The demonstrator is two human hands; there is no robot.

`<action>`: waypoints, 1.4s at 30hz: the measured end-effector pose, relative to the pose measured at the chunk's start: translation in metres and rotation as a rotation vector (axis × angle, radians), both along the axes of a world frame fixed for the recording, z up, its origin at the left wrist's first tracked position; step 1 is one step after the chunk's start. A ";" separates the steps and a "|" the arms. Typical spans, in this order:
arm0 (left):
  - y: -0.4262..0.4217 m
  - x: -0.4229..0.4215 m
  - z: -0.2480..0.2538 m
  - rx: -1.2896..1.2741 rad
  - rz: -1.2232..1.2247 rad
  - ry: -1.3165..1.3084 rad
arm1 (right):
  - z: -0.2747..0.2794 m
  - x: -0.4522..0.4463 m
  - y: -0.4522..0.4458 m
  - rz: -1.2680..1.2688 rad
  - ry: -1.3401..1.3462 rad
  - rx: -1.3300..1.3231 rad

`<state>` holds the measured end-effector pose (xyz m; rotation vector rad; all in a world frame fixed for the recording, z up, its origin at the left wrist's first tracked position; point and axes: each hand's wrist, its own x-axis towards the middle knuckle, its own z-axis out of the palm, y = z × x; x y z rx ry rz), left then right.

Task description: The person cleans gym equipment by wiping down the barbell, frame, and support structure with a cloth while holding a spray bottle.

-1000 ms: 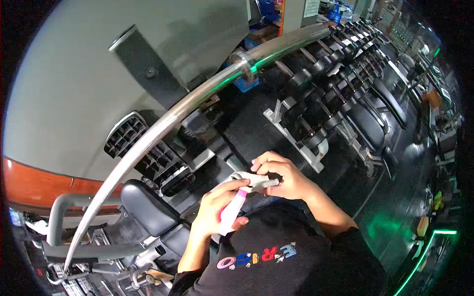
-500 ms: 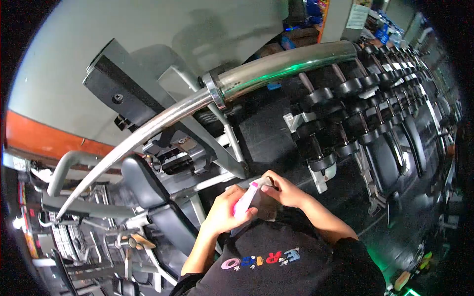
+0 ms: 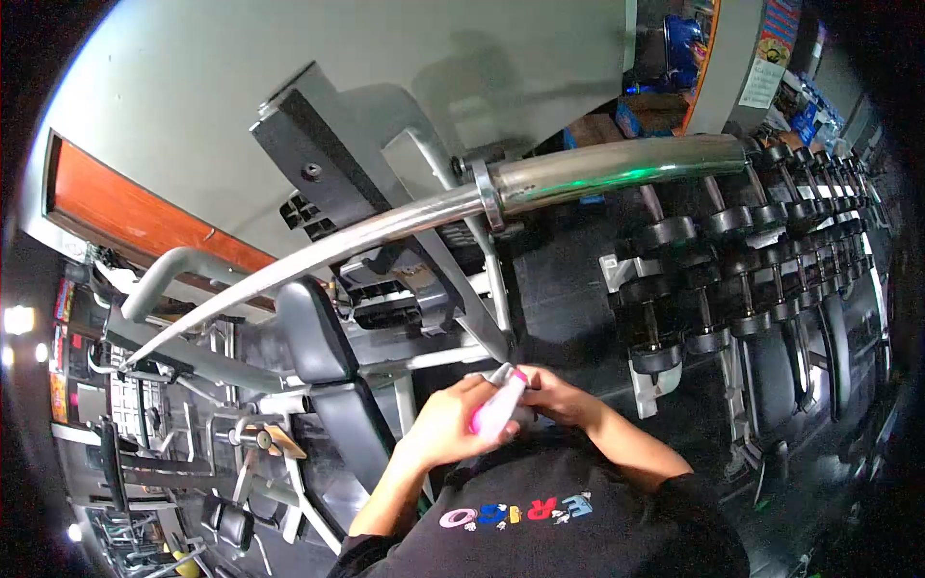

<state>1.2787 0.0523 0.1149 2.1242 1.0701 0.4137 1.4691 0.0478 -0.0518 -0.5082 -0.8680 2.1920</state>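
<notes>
- One orange-brown wall panel (image 3: 135, 197) is showing at ten o'clock from the person's two hands.
- One machine tower (image 3: 313, 144), dark-faced and tilted, is standing at eleven o'clock, near the grey wall (image 3: 385, 58).
- One bench is sitting between nine and ten o'clock, its two black pads showing: a back pad (image 3: 314, 332) and a seat pad (image 3: 356, 433).
- One chrome bar (image 3: 414, 220) is running across from ten o'clock to one o'clock, and one collar (image 3: 488, 196) is circling it at twelve.
- One left hand (image 3: 448, 424) is gripping one white-and-pink bottle (image 3: 499, 407), fingers closing around its body.
- That bottle is leaning toward one o'clock, just above the chest and between both hands; one pale grey piece (image 3: 500, 372) is showing by its upper end, too blurred to name.
- Five coloured letters (image 3: 515, 513) are crossing the one black shirt (image 3: 559, 549) at six o'clock.
- One right hand (image 3: 559, 397) is bending in at three o'clock, close beside the bottle's upper end; its fingertips are hiding, so I cannot tell what it is holding.
- Two rows of dumbbells (image 3: 706, 337) are stretching away around two o'clock, the far ones being too small to count.
- One white paper sheet (image 3: 761, 84) is hanging at one o'clock.
</notes>
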 end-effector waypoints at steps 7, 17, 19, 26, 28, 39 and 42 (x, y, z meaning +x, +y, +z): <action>0.001 -0.012 0.005 0.028 -0.101 -0.024 | -0.011 -0.007 -0.003 -0.060 0.005 -0.032; 0.024 -0.063 0.009 -0.060 -0.012 -0.127 | 0.026 -0.013 0.017 -0.663 -0.192 -0.319; 0.030 -0.074 0.015 -0.123 0.014 -0.140 | 0.023 -0.017 0.021 -0.702 -0.003 -0.389; 0.040 -0.091 0.101 0.168 0.011 -0.084 | -0.019 -0.019 0.081 -0.692 0.066 -0.378; 0.041 -0.087 0.124 0.237 0.176 -0.101 | -0.007 -0.014 0.111 -0.698 0.090 -0.500; 0.076 0.006 0.210 0.608 0.585 0.515 | 0.007 0.050 0.237 -0.482 0.236 -0.265; 0.080 0.025 0.214 0.574 0.708 0.664 | 0.056 0.056 0.248 -0.505 0.037 -0.117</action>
